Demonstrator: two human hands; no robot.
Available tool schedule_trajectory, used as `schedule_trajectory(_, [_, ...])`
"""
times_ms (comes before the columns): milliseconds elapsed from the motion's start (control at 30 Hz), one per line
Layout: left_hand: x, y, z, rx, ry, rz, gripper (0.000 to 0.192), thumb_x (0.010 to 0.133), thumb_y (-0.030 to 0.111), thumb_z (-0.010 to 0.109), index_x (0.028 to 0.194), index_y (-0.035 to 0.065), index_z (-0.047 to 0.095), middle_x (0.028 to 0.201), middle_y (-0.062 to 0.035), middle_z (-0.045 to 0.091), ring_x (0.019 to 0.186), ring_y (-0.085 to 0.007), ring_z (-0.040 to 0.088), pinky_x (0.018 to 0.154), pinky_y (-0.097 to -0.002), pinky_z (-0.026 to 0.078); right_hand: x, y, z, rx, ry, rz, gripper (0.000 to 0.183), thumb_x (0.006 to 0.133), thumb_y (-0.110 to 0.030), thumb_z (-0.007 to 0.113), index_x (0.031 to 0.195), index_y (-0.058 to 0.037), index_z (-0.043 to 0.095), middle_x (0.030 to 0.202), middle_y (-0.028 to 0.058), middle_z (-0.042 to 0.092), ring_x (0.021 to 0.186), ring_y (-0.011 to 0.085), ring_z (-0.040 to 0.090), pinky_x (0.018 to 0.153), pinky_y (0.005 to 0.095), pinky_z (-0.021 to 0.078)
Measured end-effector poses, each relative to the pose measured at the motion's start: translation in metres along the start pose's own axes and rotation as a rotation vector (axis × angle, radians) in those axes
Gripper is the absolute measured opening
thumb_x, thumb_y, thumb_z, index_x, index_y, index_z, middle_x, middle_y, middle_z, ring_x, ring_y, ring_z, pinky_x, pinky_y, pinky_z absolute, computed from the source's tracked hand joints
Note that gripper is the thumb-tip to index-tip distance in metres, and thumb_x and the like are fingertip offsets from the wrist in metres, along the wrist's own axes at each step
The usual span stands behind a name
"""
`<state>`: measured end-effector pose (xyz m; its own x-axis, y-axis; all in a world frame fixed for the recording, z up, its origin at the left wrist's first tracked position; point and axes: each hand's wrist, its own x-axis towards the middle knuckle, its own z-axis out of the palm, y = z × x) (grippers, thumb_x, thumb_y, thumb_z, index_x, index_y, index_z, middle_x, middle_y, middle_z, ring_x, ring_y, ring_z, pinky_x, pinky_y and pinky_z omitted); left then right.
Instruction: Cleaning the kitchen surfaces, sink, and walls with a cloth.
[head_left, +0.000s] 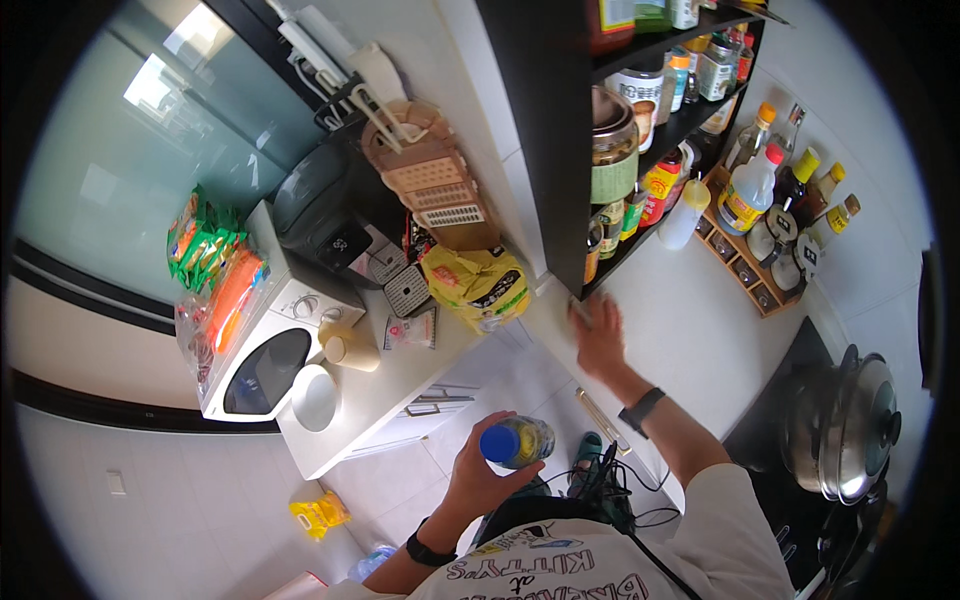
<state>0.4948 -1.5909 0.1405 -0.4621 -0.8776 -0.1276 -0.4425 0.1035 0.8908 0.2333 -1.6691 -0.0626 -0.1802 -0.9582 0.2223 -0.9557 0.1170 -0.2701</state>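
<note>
My left hand (482, 477) is wrapped around a jar with a blue lid (501, 444), held in front of my body above the floor. The jar is tilted with its lid to the left, and yellowish contents show through its side. My right hand (600, 337) is slightly blurred and reaches over the white countertop (675, 322), fingers spread and holding nothing. Its fingertips are close to the lower front corner of a black spice shelf (551, 150); whether they touch the counter cannot be told.
Sauce bottles (750, 195) crowd a wooden rack (742, 274) at the back right. A lidded steel pot (847, 435) stands on the stove. Leftward are a white microwave (259, 360), a yellow bag (480, 285), a brown grater (442, 184) and a cream bottle (349, 351). Black cables (619, 480) hang at my waist.
</note>
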Motion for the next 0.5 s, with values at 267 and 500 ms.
schedule_trajectory(267, [-0.003,-0.006,-0.014,0.038,0.028,0.054,0.076,0.068,0.021,0.087,0.131,0.0069,0.045,0.114,-0.0149,0.062,0.104,-0.0283,0.064,0.088,-0.0372,0.052,-0.009,-0.030,-0.018,0.198,-0.098,-0.261,0.047,0.085,-0.010,0.058,0.130,-0.0229,0.057,0.146,0.0128,0.036,0.137,0.0387,0.030,0.116,0.0502,0.0226])
schedule_trajectory(500, [0.018,0.006,-0.014,0.030,-0.084,0.074,0.075,0.067,0.012,0.086,0.129,0.0024,0.045,0.115,-0.0122,0.061,0.105,-0.0190,0.062,0.090,-0.0321,0.050,-0.145,0.017,-0.102,0.097,-0.252,-0.047,0.054,0.082,-0.008,0.063,0.134,-0.0236,0.055,0.147,0.0131,0.034,0.135,0.0409,0.030,0.113,0.0461,0.0306])
